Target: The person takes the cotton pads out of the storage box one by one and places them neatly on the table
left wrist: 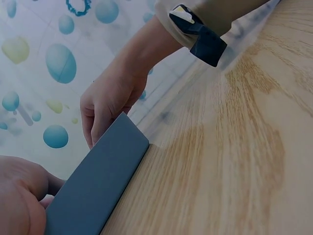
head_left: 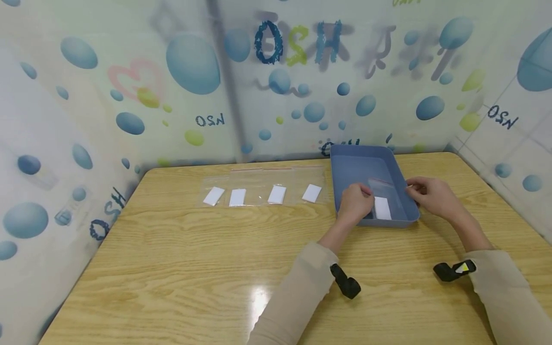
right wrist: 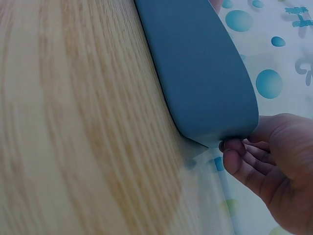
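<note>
A blue-grey tray (head_left: 362, 165) stands on the table at the right, holding a clear zip bag (head_left: 386, 191) with a white card (head_left: 382, 208) in it. My left hand (head_left: 355, 203) reaches over the tray's near left side, fingers curled at the zip bag's left edge and seeming to pinch it; the fingertips are partly hidden. On the tray's right wall, my right hand (head_left: 433, 195) pinches the rim, fingers outside in the right wrist view. Left of the tray, several clear zip bags with white cards (head_left: 277, 194) lie in a row.
The wooden table (head_left: 194, 268) extends left and toward the front. Printed curtains (head_left: 280, 110) with blue bubbles hang behind it and along both sides. Black wrist cameras (head_left: 347, 282) sit at both sleeve cuffs.
</note>
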Available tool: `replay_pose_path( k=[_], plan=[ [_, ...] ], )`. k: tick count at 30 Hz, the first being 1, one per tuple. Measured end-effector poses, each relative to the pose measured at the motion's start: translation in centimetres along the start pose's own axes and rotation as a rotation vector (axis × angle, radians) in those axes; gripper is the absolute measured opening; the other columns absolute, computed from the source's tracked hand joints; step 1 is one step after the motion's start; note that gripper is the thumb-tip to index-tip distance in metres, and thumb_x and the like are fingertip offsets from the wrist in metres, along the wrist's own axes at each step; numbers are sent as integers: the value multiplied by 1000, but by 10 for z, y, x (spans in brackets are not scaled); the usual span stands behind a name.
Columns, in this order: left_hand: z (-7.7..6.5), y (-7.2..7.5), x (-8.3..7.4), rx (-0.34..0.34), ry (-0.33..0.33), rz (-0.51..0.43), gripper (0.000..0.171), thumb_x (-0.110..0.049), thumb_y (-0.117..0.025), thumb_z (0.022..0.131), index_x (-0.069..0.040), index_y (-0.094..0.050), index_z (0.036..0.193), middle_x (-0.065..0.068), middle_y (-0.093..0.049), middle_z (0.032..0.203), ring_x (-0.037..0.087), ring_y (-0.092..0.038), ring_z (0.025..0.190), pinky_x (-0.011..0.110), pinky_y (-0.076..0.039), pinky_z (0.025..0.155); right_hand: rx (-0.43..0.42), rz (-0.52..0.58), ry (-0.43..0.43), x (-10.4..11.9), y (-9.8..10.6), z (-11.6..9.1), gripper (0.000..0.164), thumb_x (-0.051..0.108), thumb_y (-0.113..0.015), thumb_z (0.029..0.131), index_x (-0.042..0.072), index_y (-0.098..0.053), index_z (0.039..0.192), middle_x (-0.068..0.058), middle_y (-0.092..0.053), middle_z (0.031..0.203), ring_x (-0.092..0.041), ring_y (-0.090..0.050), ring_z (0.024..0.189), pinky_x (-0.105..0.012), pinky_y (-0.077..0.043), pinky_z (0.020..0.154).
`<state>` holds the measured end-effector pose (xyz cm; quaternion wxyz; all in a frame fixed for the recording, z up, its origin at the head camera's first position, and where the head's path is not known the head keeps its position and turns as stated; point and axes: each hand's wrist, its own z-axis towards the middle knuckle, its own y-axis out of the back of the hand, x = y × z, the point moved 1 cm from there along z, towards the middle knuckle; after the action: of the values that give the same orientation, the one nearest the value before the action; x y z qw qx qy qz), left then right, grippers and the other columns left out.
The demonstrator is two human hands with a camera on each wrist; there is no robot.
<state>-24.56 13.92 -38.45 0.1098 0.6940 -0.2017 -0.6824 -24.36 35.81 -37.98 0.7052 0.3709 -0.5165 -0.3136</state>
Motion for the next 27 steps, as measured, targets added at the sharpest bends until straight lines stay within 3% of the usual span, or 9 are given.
replay_pose_path(
  k=[7, 27],
  plan=[
    [-1, 1, 0, -69, -53, -41, 7, -9, -68, 94, -10, -74, 91, -6, -64, 72, 6, -55, 58, 20, -45, 55, -7, -1, 19, 1, 1, -1, 30, 9, -59, 102, -16, -62, 117, -15, -70, 88, -6, -58, 60, -26, -48, 54],
    [-4, 4, 1, -135, -149, -212, 7, -7, -70, 95, -6, -76, 90, -8, -60, 66, 4, -54, 50, 18, -41, 49, -5, -5, 29, 3, 1, -2, 29, 7, -58, 102, -17, -62, 117, -17, -71, 88, -13, -61, 63, -27, -48, 56]
  ],
)
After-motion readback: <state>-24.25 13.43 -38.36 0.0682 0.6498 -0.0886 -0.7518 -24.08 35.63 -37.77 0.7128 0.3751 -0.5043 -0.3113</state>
